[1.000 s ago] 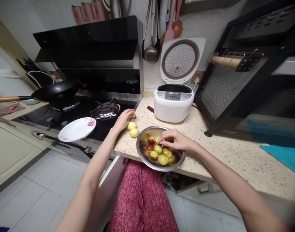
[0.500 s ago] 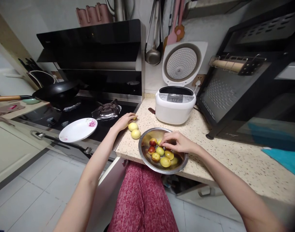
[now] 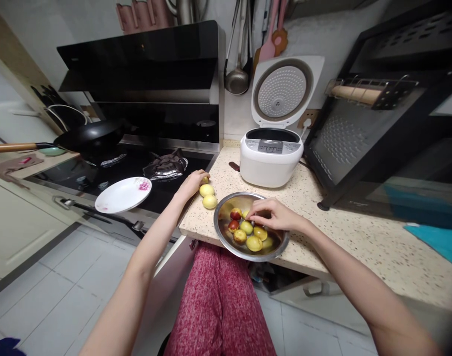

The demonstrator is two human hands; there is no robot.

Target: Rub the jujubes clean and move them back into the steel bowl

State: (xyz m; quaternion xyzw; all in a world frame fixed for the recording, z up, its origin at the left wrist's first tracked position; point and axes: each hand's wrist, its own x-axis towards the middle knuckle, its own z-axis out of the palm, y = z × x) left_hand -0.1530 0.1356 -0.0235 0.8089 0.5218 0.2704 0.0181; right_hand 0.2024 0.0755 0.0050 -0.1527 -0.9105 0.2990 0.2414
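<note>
A stainless steel bowl (image 3: 226, 243) sits at the counter's front edge with several green, yellow and red-brown jujubes (image 3: 254, 243) in it. My right hand (image 3: 274, 214) reaches into it, fingers closed in a pinch on a jujube that they largely hide. To the left, my left hand (image 3: 193, 184) rests at the counter's edge by the stove, its fingers curled over a yellowish jujube (image 3: 205, 180). Two pale yellow-green jujubes (image 3: 210, 201) lie on the counter between that hand and the bowl.
Behind the bowl stands a white rice cooker (image 3: 271, 163), lid up. A white flowered plate (image 3: 122, 195) overhangs the front of the stove (image 3: 129, 168), and a black wok (image 3: 94, 136) is on the far burner. A dark oven-like appliance (image 3: 359, 163) fills the right.
The view has shifted slightly. Both hands keep nearly the same places, the left on its jujube and the right inside the bowl. The jujubes lie as before.
</note>
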